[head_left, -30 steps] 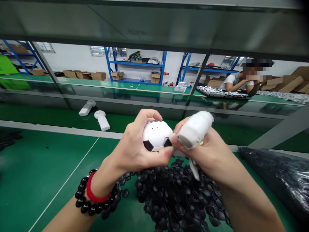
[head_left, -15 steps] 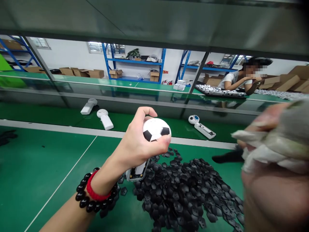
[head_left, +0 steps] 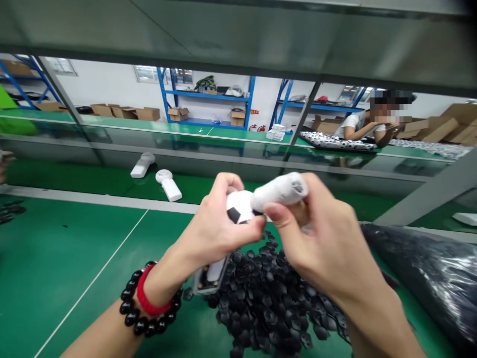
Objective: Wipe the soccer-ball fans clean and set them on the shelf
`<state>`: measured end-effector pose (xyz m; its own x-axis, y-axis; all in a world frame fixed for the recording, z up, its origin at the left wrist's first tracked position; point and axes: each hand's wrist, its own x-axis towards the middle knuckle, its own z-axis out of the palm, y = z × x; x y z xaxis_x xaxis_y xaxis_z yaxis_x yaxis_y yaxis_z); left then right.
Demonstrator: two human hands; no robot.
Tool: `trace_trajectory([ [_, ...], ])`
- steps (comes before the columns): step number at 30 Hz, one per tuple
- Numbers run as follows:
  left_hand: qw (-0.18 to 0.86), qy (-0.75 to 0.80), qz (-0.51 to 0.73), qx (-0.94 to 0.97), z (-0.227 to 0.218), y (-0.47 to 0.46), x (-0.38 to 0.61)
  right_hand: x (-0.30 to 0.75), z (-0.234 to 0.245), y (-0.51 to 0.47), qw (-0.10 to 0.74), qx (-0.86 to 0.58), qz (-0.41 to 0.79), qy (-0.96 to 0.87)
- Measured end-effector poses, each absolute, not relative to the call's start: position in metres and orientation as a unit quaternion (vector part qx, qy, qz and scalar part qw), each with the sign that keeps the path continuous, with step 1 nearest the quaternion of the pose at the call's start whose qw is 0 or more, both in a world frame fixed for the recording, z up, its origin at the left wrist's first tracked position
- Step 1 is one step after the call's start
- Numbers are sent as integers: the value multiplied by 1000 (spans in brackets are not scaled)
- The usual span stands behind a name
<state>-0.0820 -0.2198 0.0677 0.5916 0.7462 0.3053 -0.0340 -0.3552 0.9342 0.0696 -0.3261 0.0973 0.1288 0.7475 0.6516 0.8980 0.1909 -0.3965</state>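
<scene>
My left hand (head_left: 219,219) is wrapped around the round head of a handheld fan (head_left: 238,206), white with black soccer-ball patches. Below that hand hangs the fan's handle, its inside exposed. A short white roll (head_left: 279,191), wrapped in what looks like cloth, is pinched between the thumb and fingers of my right hand (head_left: 316,223). The roll's near end touches or overlaps the right side of the fan head; exactly where they meet is hidden. Under both hands lies a heap of small black pentagon pieces (head_left: 268,298) on the green table.
Two white handheld fans lie on the green belt beyond: one fan (head_left: 171,188) closer, another fan (head_left: 142,165) behind it. A black plastic bag (head_left: 425,268) fills the right side, beside a slanted metal post (head_left: 425,191). Across the line a person (head_left: 359,127) sits working.
My right hand has come in from the blurred right edge, bringing the white roll to the fan head. My left hand has hardly moved. The fans on the belt have shifted slightly right.
</scene>
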Motion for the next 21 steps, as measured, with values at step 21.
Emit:
trace_trajectory([
  [21,526,441,365,629,18,-62,8,47,42,-269,-7,-659,149,-737],
])
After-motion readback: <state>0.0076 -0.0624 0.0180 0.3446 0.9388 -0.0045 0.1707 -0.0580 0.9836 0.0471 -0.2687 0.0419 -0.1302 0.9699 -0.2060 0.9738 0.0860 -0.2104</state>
